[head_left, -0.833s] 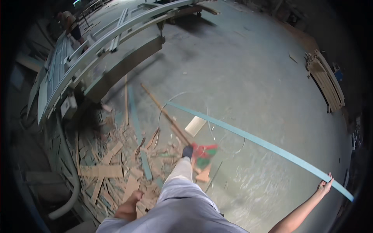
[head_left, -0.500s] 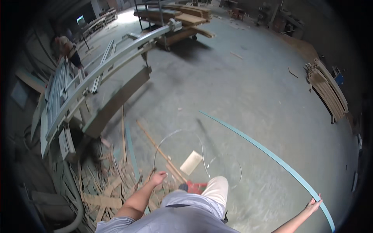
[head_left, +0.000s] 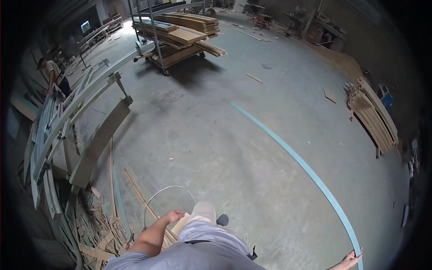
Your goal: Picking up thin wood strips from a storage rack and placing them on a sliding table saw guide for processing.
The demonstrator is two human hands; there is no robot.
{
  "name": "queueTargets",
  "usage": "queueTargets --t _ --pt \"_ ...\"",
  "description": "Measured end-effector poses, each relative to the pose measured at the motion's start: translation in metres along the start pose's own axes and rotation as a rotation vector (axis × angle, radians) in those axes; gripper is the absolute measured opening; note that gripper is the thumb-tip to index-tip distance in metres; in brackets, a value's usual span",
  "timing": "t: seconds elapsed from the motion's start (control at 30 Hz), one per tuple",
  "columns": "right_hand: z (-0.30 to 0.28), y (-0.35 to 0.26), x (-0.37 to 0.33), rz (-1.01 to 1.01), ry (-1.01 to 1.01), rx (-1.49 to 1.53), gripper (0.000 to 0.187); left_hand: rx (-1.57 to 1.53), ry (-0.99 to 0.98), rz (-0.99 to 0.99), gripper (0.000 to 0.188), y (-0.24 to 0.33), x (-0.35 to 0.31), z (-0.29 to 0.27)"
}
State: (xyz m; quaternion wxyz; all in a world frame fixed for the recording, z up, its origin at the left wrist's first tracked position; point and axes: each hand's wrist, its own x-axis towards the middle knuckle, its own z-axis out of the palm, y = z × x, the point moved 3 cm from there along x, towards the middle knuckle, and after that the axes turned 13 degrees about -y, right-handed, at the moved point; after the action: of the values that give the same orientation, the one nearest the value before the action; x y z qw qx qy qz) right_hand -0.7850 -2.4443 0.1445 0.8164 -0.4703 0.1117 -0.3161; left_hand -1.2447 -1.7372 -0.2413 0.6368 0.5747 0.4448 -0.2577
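Observation:
A long, thin light-blue strip [head_left: 300, 163] reaches from the lower right toward the middle of the floor, its far end tapering away from me. Near the lower right edge my right hand [head_left: 352, 259] is closed around its near part. My left hand [head_left: 173, 216] hangs beside my leg with its fingers curled together. Whatever may be inside those fingers is hidden. Just below it, a pale rectangular board [head_left: 180, 224] lies partly covered by my leg.
Scrap wood [head_left: 96, 231] heaps up at the lower left, near a loop of thin hose or wire [head_left: 167, 187]. A long metal-railed machine [head_left: 92, 85] stands left, with another person [head_left: 55, 74] beyond. A wheeled rack [head_left: 162, 54] carries boards. Stacked planks [head_left: 372, 118] lie right.
My view has shifted forward and to the right across the floor. The blue strip has come along in my right hand. My left hand now hangs closer to my leg.

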Motion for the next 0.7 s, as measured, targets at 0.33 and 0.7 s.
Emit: queueTargets --t 0.33,0.7 --pt "0.254 0.133 0.128 0.017 0.177 -0.053 0.014 -0.285 0.058 -0.179 0.026 0.233 0.145 -0.077" --pt "0.459 0.425 0.226 0.158 -0.027 0.309 0.011 -0.572 -0.489 0.583 0.045 0.889 0.316 -0.131"
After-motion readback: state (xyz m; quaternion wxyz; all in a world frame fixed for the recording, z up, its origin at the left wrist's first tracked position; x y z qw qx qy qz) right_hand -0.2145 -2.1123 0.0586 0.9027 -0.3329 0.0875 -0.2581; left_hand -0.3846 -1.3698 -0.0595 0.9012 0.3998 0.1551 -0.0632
